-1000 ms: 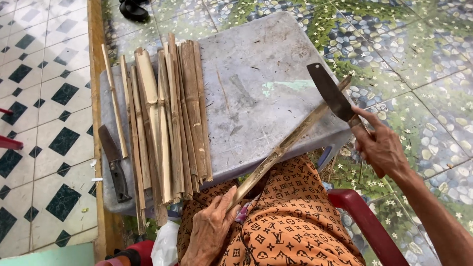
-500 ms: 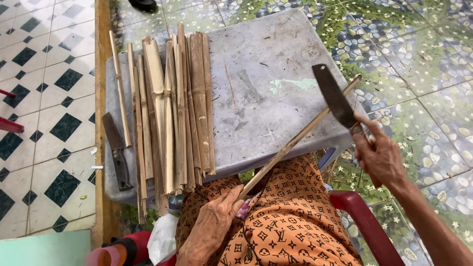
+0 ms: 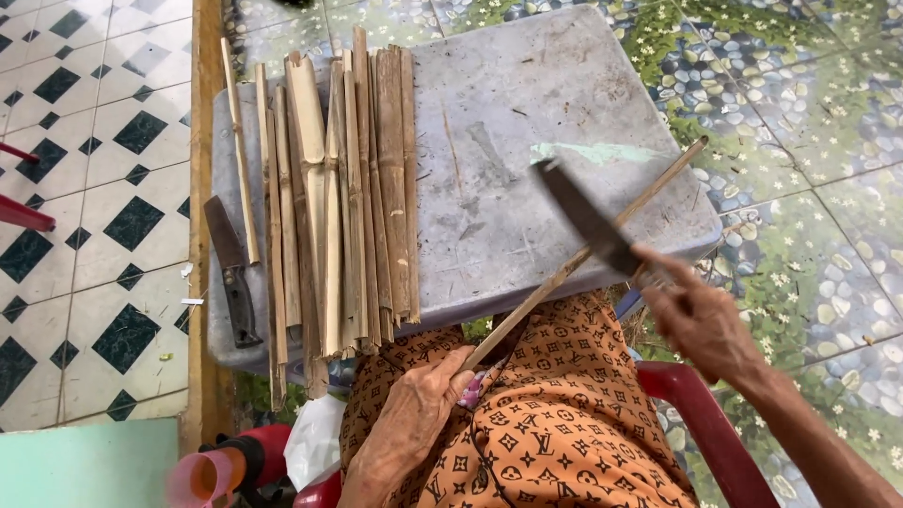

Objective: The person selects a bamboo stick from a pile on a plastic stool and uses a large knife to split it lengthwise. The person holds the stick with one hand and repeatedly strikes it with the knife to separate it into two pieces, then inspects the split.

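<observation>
Slender bamboo strip [image 3: 583, 256] in left hand [image 3: 414, 414], dark, seemingly flat blade [image 3: 588, 218] in right hand [image 3: 701, 320]

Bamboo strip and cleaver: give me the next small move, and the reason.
Probably bring the cleaver down onto the bamboo strip. The right hand holds the blade across the strip, which the left hand steadies by its near end, its far end angled over the grey table. Motion blur hides whether they touch.
</observation>
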